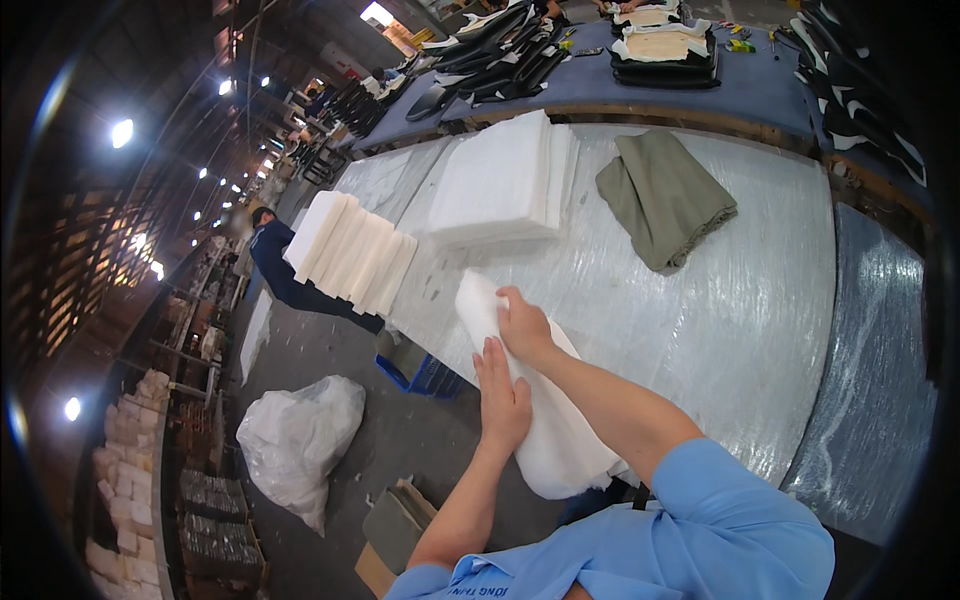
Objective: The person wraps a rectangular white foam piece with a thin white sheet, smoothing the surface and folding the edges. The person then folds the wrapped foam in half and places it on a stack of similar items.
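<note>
A long folded piece of white wadding (pixel 562 440) lies at the near edge of a plastic-covered table (pixel 740 330), its lower end hanging toward my body. My left hand (pixel 503 402) rests on its side with the fingers stretched out flat. Farther up, my right hand (pixel 524 326) bends its fingers over the wadding close to its far end and grips it. Beyond my hands stands a thick stack of white wadding sheets (pixel 490 180). To the left of that, rolled or folded white pieces (pixel 350 250) sit in a row at the table's edge.
A folded olive-green cloth (pixel 665 200) lies on the table's right half. Below the left edge are a blue crate (pixel 420 372) and a stuffed clear plastic bag (pixel 300 435) on the floor. Another person (pixel 280 265) bends at the left. Black padded parts (pixel 665 65) occupy a farther table.
</note>
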A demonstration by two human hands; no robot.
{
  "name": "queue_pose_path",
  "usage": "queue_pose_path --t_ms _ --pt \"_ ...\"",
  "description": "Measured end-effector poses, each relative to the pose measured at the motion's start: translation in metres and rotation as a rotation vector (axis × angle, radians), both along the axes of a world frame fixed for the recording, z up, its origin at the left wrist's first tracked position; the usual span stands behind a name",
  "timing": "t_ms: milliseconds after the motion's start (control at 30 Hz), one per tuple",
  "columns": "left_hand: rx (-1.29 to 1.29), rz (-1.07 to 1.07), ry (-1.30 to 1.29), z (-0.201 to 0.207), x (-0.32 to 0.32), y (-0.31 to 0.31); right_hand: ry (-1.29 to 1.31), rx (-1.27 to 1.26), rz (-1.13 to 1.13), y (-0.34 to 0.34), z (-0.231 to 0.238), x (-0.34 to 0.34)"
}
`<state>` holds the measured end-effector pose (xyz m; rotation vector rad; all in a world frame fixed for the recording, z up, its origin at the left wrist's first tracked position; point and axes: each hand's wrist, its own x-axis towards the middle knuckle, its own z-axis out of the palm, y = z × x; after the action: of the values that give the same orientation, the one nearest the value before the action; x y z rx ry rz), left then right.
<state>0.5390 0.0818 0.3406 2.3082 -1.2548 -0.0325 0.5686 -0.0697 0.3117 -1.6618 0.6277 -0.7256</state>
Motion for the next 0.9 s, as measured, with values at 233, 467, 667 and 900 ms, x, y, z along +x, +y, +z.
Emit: queue_pose_path --t_ms 233,467,667,900 --pt "0.002 0.064 -0.036 0.005 0.012 0.016 0.223 -0.039 0.054 -0.003 -0.075 0.006" --pt "-0.187 0.193 0.075 0.011 0.121 0.013 0.195 0.319 0.257 -0.012 -0.020 0.045" --pt "-0.012 0.132 0.070 -0.015 0.149 -0.016 0.205 -0.015 0.295 0.011 -0.026 0.060" --pt "0.149 0.217 0.070 -0.012 0.153 -0.003 0.276 -0.026 0.269 0.027 -0.049 0.079"
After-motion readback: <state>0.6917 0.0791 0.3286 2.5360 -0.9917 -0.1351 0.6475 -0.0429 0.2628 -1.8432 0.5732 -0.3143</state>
